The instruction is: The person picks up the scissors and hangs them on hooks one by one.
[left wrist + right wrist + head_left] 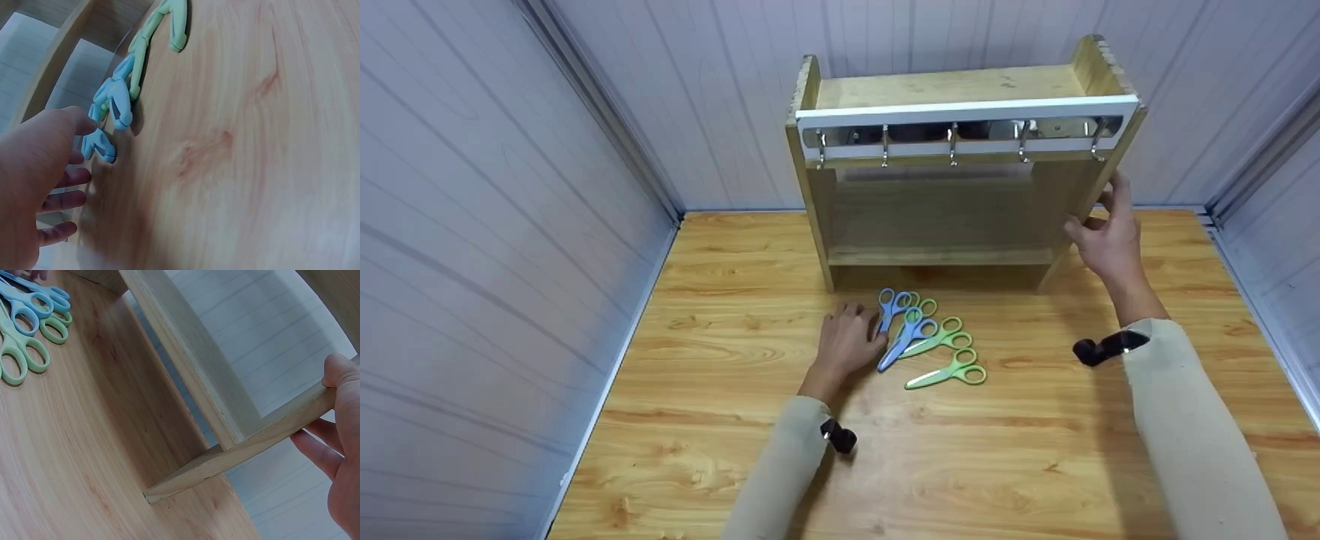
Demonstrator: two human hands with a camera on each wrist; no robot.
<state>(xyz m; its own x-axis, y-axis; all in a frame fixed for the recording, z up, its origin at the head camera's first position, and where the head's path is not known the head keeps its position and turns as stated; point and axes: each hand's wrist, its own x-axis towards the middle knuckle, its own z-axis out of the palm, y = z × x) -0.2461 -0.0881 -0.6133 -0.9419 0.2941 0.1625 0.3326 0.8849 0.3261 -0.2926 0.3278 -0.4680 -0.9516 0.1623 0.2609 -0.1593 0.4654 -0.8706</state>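
Wooden rack (937,225) upright near the back edge of the tabletop (1020,450); the right hand (1110,236) grips its right side panel between thumb and fingers. Blue scissors (910,335) and green scissors (954,369) lie clustered before it, well in from every edge. The left hand (847,341), fingers loosely parted, is just beside the blue scissors; whether it touches them cannot be told. Open room extends leftward to the left edge.
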